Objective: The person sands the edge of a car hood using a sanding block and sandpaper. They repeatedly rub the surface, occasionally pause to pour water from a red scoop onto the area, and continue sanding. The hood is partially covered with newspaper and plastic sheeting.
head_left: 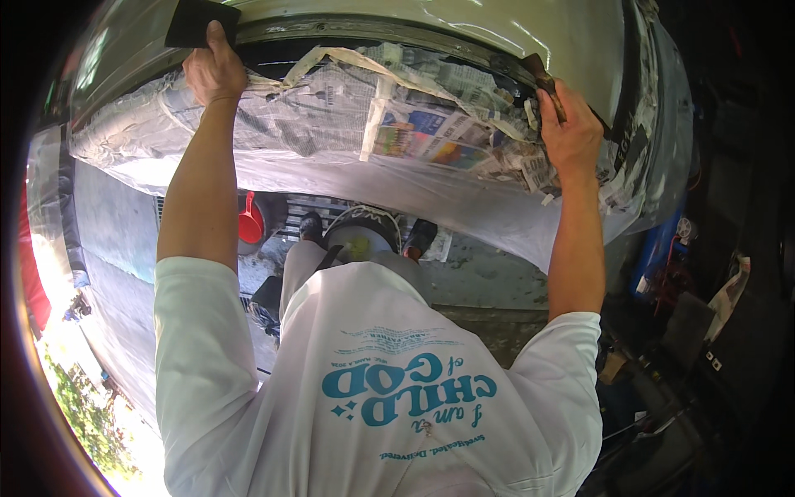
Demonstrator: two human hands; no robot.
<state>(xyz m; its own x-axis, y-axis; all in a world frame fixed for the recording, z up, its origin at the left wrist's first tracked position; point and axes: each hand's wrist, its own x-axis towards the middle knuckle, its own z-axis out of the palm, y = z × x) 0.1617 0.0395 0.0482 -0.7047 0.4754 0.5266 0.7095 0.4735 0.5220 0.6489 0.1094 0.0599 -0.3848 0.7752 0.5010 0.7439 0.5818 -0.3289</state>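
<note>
Up at the far left, my left hand [217, 73] grips a flat black square sheet [199, 23], with the thumb lying over its lower edge. The sheet lies against a pale, glossy car body panel [373, 15]. On the right, my right hand [571, 132] is closed around a small tool with a brown handle and dark flat end [542, 79]; I cannot make out its exact kind. That end touches the dark trim strip [414, 31] below the panel. Newspaper masking [323, 108] with tape covers the part between my hands.
Plastic sheeting [464, 224] hangs below the newspaper. On the floor by my feet stand a bucket [360, 236] with something yellow-green in it and a red dipper [251, 219]. Dark clutter and a blue object [658, 248] fill the right side.
</note>
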